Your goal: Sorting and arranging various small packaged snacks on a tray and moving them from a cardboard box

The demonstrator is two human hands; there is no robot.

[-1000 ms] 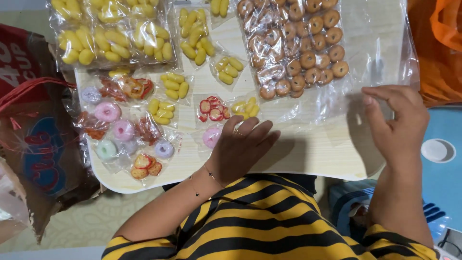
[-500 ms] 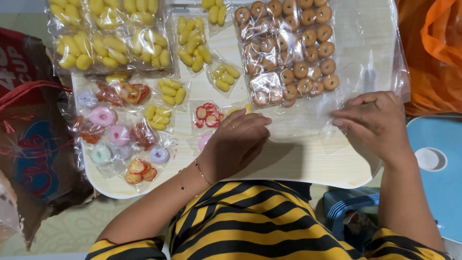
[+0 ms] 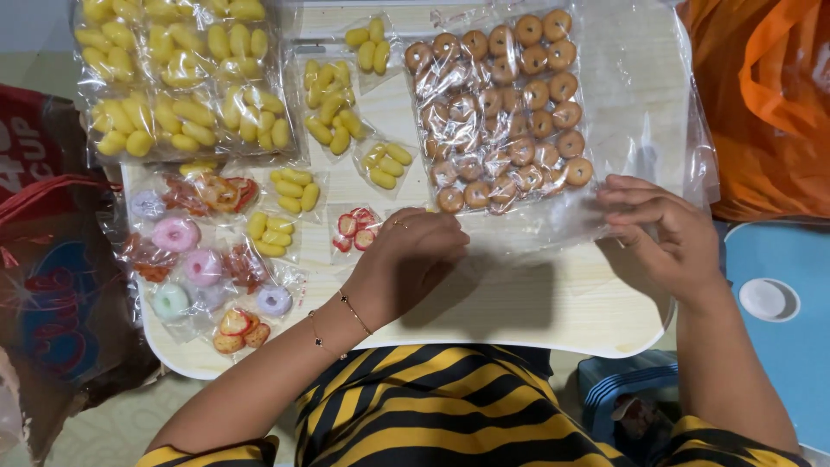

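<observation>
Two hands, left (image 3: 415, 251) and right (image 3: 666, 233), pinch the near edge of a clear bag (image 3: 553, 130) of brown rings lying on the table (image 3: 536, 303): light, limp, slippery film, likely best gripped at its edge.

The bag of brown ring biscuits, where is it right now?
The bag of brown ring biscuits lies at the table's far right, just beyond both hands, beside small yellow sweet packets.

Clear ring-biscuit bag (image 3: 510, 112) centre; yellow-sweet packets (image 3: 181, 78) left.
</observation>
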